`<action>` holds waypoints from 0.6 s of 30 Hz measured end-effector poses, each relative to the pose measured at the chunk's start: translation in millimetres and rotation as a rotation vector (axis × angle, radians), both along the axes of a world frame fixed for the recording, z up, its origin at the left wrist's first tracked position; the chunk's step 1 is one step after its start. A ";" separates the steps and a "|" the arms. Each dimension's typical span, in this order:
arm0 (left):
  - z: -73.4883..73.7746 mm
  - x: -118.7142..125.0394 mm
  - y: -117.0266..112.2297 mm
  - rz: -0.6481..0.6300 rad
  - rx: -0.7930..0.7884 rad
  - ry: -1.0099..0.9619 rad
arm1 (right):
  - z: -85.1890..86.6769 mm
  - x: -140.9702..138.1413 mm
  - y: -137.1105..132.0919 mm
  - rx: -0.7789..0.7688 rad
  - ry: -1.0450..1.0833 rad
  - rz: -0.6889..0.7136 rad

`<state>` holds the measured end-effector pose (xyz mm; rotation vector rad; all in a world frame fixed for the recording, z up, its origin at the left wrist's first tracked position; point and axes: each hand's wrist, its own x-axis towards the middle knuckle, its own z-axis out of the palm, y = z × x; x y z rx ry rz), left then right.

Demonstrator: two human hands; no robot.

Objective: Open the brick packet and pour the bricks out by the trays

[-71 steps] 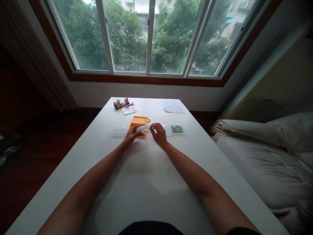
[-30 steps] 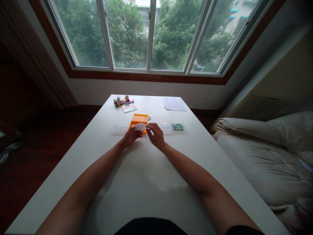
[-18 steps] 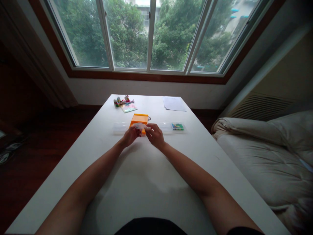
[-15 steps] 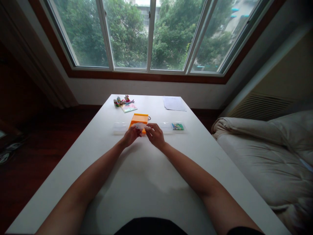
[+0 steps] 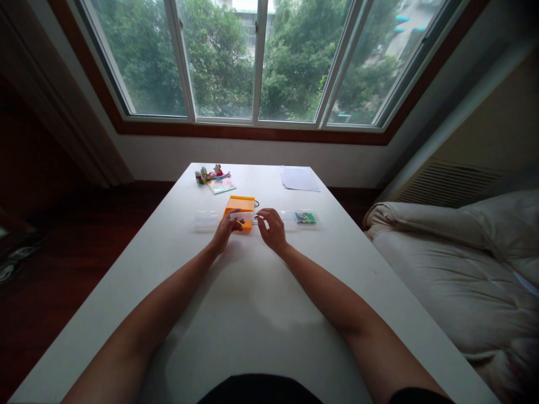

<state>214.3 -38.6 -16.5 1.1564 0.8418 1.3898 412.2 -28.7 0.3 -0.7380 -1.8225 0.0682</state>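
Note:
My left hand (image 5: 226, 230) is closed at the fingertips on a small see-through flat piece (image 5: 243, 215); its exact kind is too small to make out. This piece is over the lower half of an orange plastic box (image 5: 241, 203). Just right of it, my right hand (image 5: 273, 230) has thumb and forefinger apart, with nothing visible between them. A dark metal ring (image 5: 255, 220) lies close to the right fingertips. Clear plastic cases sit on either side: one left case (image 5: 205, 220), and one right case (image 5: 287, 217) holding a green, patterned stack (image 5: 305, 217).
Small colourful figurines (image 5: 206, 175) and a pastel card (image 5: 222, 186) lie at the table's far left. White paper sheets (image 5: 300, 178) rest at the far right. The white table (image 5: 261, 314) reaches towards the window. A cushioned beige seat (image 5: 455, 269) stands to the right.
My right hand has let go of the see-through piece and moved slightly right, with its fingers parted. My left hand keeps the piece, now held more upright.

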 end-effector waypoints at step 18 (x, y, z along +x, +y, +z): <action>16.7 5.8 -21.8 0.435 0.214 0.817 | -12.4 2.9 7.3 0.044 -0.438 -0.015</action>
